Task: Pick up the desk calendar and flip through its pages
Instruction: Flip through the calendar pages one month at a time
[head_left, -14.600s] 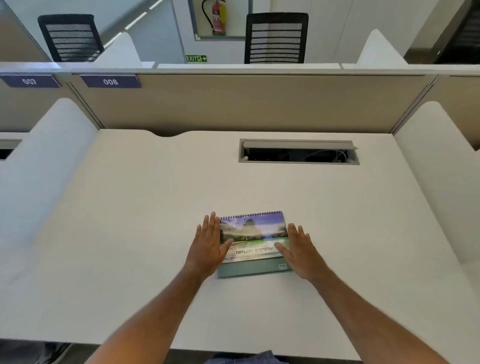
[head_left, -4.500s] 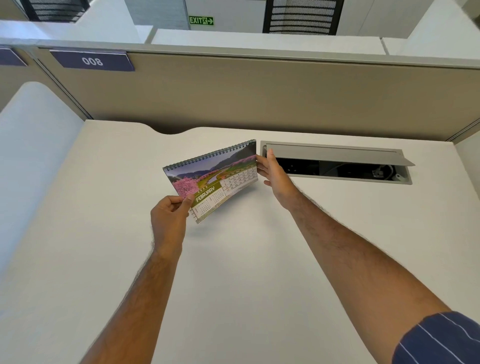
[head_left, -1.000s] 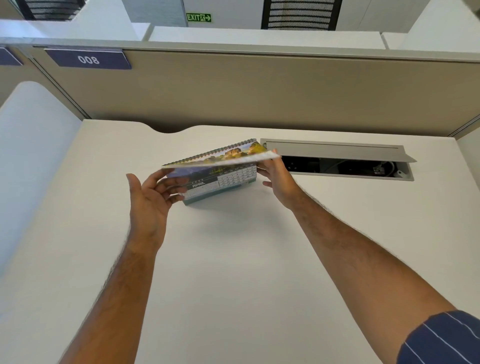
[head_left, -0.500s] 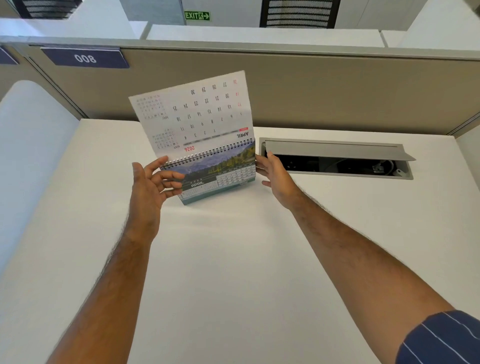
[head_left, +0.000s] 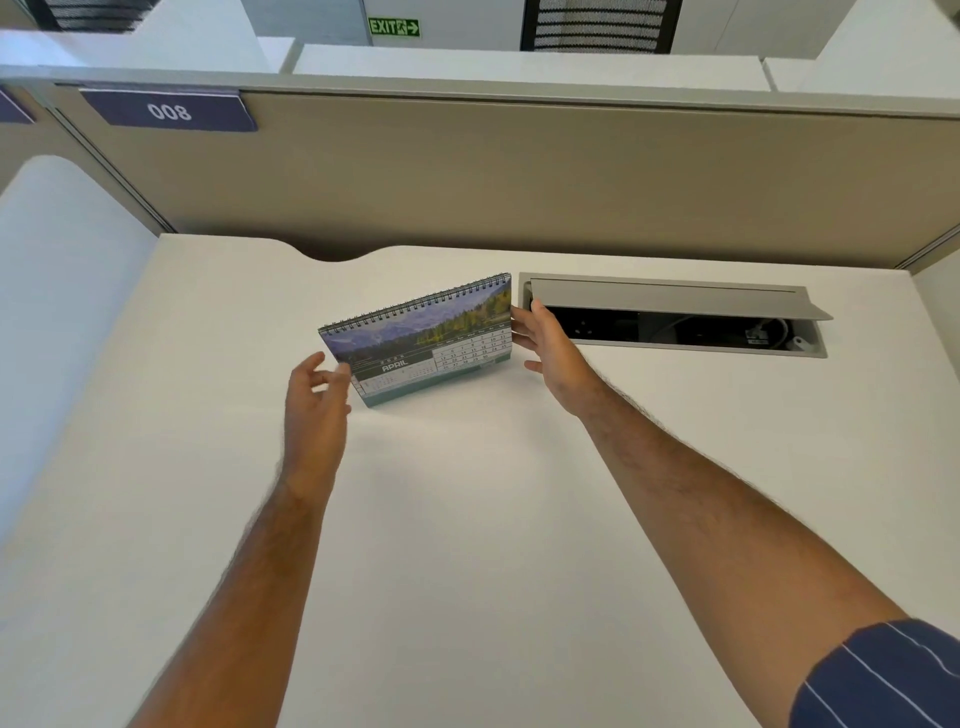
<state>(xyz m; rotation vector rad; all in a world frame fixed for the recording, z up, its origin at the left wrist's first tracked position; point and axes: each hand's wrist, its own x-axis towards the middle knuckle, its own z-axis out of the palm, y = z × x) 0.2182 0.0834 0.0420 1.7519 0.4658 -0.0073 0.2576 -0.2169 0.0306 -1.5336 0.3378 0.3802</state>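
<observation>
The spiral-bound desk calendar (head_left: 423, 340) stands tilted over the white desk (head_left: 467, 519), showing the April page with a mountain and forest picture. My right hand (head_left: 545, 348) grips its right edge and holds it up. My left hand (head_left: 317, 400) hovers at the calendar's lower left corner with its fingers spread; the fingertips are close to the page edge and hold nothing.
An open grey cable tray (head_left: 675, 317) with sockets and wires sits in the desk just right of my right hand. A beige partition (head_left: 519, 176) labelled 008 runs along the back. White side dividers (head_left: 62, 312) flank the desk.
The page that stood upright above the spiral half a second ago has dropped over to the back. The April picture page is now fully in view. My left hand has moved slightly down and right.
</observation>
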